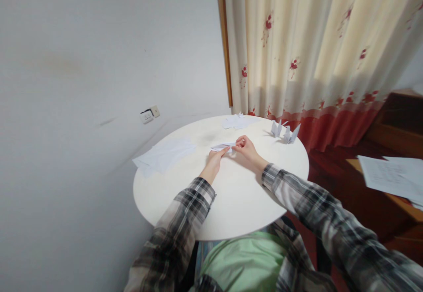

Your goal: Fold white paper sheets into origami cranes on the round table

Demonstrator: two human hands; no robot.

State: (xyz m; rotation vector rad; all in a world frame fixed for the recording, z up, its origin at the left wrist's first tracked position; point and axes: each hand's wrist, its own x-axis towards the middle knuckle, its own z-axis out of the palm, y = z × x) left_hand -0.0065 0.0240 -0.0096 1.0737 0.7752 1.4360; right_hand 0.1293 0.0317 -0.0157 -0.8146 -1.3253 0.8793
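Note:
A narrow piece of folded white paper [222,146] is held just above the round white table [238,204]. My left hand [214,161] grips it from the near side, its thumb lying along the paper. At the paper's right end, my right hand [246,148] pinches with thumb and curled fingers. Part of the paper is hidden behind the fingers. To the right of my hands stand two folded paper cranes, a left one [276,129] and a right one [291,134], close together near the table's edge.
Flat sheets of white paper [167,154] lie at the table's left edge. More white paper [236,121] rests at the far edge. A wall with a socket [146,116] borders the left side, and a curtain [297,54] hangs behind. Printed sheets [390,177] lie on wooden furniture at right.

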